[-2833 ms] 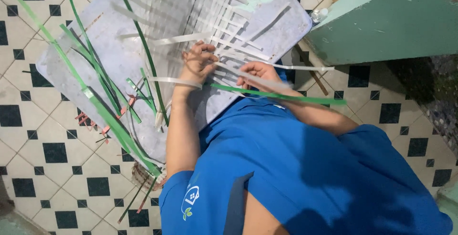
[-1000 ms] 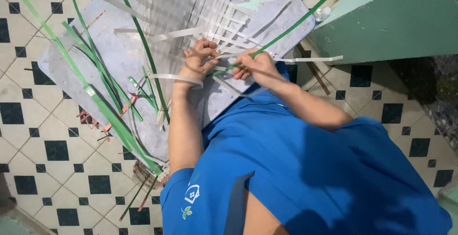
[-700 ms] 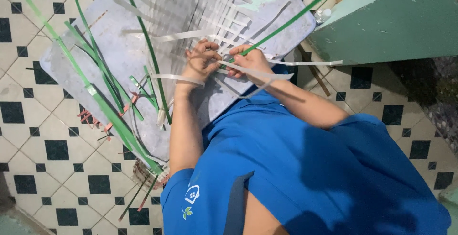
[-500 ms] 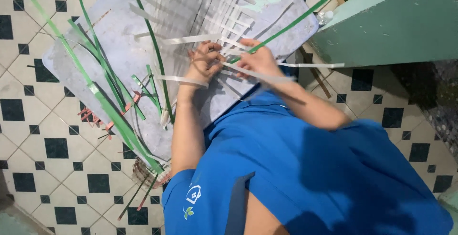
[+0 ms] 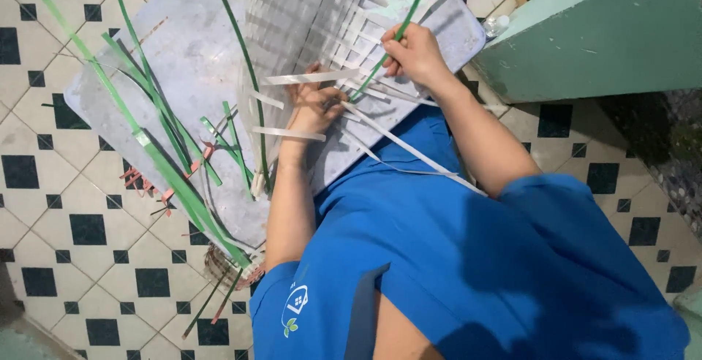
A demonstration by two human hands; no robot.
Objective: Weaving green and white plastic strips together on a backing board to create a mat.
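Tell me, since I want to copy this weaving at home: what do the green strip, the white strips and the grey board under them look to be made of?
Green strip in the right hand: probably plastic strapping, smooth, even in width, slightly glossy. White strips by the left hand: flat, thin, springy bands, likely the same plastic, though split cane cannot be ruled out. Grey board: looks like dull sheet metal or coated board, scuffed and matte.

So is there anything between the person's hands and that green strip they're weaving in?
Nothing visible. The right hand already grips the green strip, which runs down into the white woven strips. The left hand presses on the weave right where the strip's lower end goes in.
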